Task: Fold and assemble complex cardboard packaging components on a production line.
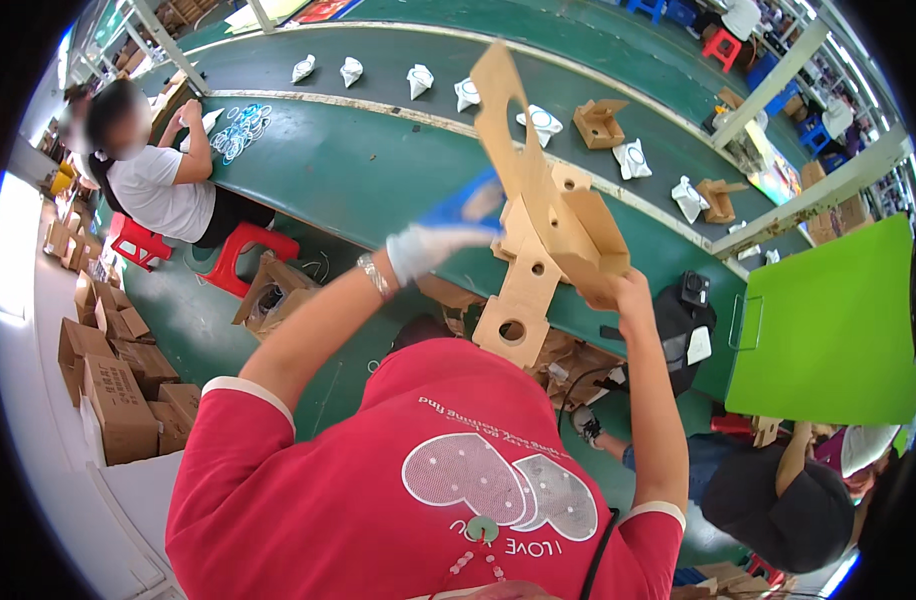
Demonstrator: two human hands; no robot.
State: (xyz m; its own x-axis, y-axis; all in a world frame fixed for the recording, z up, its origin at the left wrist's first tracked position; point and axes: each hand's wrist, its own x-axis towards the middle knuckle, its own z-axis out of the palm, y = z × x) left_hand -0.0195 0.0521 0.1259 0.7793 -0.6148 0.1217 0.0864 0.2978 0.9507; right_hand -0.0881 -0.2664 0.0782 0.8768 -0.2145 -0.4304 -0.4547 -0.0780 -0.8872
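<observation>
Over the green table, a partly folded brown cardboard box (596,235) with a long cut-out flap stands tilted in front of me. My right hand (631,295) is closed on its lower right corner. My left hand (440,232), in a white glove with blue about the fingers, is at the left side of the box. Motion smears its fingers, so their grip does not show. Below the box lie flat cardboard blanks (523,290) with round holes, reaching past the table's near edge.
Beyond the table (328,165), a dark conveyor belt (388,65) carries several white wrapped pieces (419,80) and open small boxes (600,124). A co-worker (158,165) sits at the left. A black bag (683,325) and a green panel (828,330) are at the right.
</observation>
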